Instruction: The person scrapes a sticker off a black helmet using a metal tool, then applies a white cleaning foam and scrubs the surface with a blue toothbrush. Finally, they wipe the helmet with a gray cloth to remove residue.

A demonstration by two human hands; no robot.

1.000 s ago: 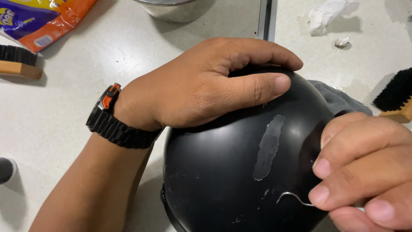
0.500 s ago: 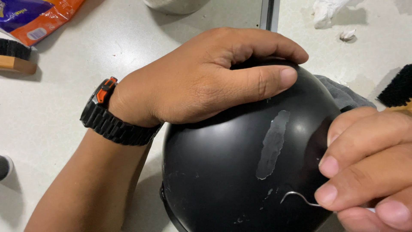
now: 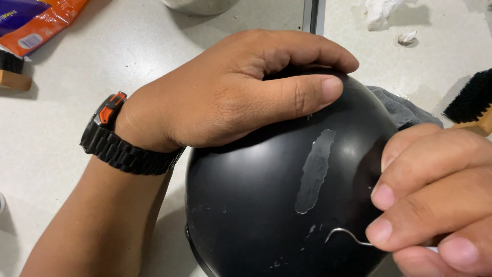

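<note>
Two hands on a black helmet [image 3: 277, 205].
Left hand [image 3: 230, 97] fingers curl over its top; right hand [image 3: 441, 200] fingertips pinch a thin hooked wire [image 3: 348, 236], perhaps touching the shell beside the grey patch [image 3: 315, 172].

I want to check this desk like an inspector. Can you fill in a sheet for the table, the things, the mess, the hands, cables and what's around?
Surface: pale table, lightly scuffed.
Job's things: round black helmet with a grey scraped patch; thin bent wire hook touching the shell.
Clutter: crumpled tissue, two brushes, orange and purple packet, grey cloth.
Hands: left hand grips the helmet top, black wristwatch; right hand pinches the hook.
Cables: nothing seen.
Surroundings: a pale container's edge at the top.
</note>
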